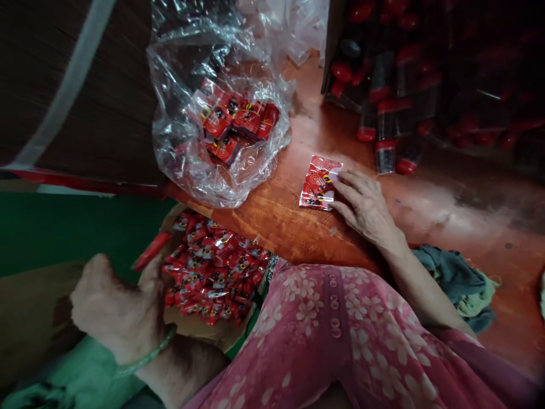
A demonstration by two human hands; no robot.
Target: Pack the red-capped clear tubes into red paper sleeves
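My left hand, blurred at the lower left, has a narrow red packet at its thumb and fingertips, beside an open carton. Many small red wrapped packets lie in that carton. On the orange tabletop, my right hand grips the right edge of a flat red printed piece between thumb and fingers. Behind it to the left, a clear plastic bag holds several bundles of red printed pieces.
At the upper right, dark containers with red caps are heaped near a box edge. Crumpled green-grey cloth lies right of my forearm. A large dark box stands at the upper left. Translucent plastic pieces are at the top.
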